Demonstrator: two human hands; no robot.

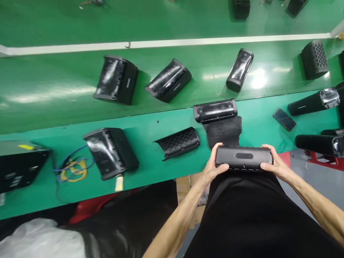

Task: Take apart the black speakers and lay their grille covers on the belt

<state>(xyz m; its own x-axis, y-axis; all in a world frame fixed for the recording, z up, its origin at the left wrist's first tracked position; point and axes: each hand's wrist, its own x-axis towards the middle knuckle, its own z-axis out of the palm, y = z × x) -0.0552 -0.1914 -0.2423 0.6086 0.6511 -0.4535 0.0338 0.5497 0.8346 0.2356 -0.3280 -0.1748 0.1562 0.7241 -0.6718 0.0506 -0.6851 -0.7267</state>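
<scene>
Both of my hands grip a black speaker-like housing (244,156) at its two ends, close to my body at the bench's front edge. My left hand (215,166) closes round the left end, with its thumb on the near side. Round the right end is my right hand (271,163), its thumb also in front. Just beyond lies a dark cloth or pad (224,132), and a similar housing with a glossy front (215,110) rests at its far edge. To the left, a perforated curved black cover (178,143) lies on the green bench.
More black housings (107,152) stand along the green bench (150,168) and the greener strip behind it. A phone (284,119) lies at right, near several housings. Coiled blue and yellow cables (73,170) sit beside a black box (23,165) at left. A white rail (172,43) runs across the back.
</scene>
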